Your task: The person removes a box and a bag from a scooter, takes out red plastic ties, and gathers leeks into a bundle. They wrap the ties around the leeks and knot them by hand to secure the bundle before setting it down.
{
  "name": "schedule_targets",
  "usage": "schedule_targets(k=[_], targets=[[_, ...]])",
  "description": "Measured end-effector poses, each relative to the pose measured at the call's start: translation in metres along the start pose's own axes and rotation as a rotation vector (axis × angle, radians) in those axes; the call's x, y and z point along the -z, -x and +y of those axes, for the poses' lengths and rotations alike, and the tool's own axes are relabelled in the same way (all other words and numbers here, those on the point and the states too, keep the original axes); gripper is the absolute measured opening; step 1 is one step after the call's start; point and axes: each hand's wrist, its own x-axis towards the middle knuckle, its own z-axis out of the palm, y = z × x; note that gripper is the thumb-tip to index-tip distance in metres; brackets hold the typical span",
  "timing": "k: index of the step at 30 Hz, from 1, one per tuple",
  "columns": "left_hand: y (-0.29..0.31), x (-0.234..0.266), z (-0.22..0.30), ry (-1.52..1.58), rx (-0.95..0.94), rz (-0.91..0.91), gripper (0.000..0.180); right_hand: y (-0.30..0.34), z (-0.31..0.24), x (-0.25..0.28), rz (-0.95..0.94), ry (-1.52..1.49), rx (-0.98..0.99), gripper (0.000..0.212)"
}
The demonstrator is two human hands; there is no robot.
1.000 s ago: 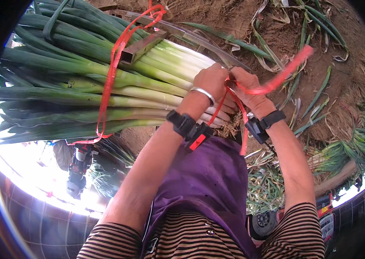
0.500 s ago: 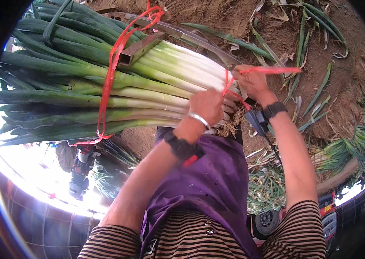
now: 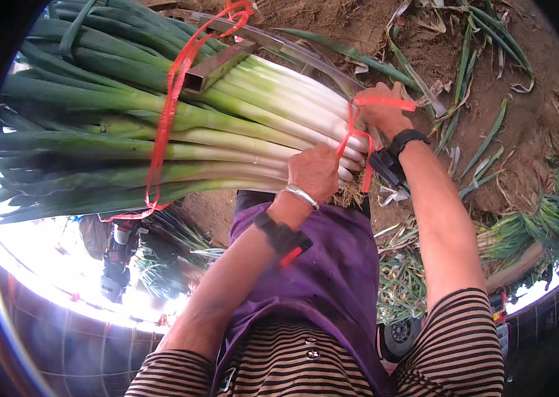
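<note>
A large bunch of green onions (image 3: 253, 126) lies across the upper left, green leaves to the left and white root ends to the right. Around the white ends runs a red plastic ribbon (image 3: 353, 132), crossed or looped on top, with one tail hanging over the roots. My left hand (image 3: 314, 171) is closed at the near side of the white stalks, pinching a strand of this ribbon. Just beyond the root ends, my right hand (image 3: 383, 109) is closed on another stretch, whose free end sticks out to the right. Its fingertips are partly hidden.
A second red ribbon (image 3: 166, 119) loops around the leafy part. A square metal tube (image 3: 220, 66) and a curved metal bar (image 3: 286, 47) border the bunch's far side. Loose leaves (image 3: 465, 66) litter the soil. More onions (image 3: 524, 228) lie at right, and a wheel (image 3: 400, 337) shows below.
My right hand has shifted slightly up and left, and the ribbon end beyond it reaches less far right. A ribbon tail now hangs down at the roots. My left hand has barely moved.
</note>
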Motion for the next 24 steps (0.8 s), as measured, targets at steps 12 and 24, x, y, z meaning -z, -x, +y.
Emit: schedule_targets(k=[12,24], targets=[[0.086,0.046,-0.025,0.262,0.108,0.137,0.014,0.069,0.047,0.059,0.23,-0.472,-0.123,0.037],[0.213,0.097,-0.072,0.461,0.387,0.295,0.014,0.1,-0.223,0.121,0.191,-1.096,0.238,0.044]])
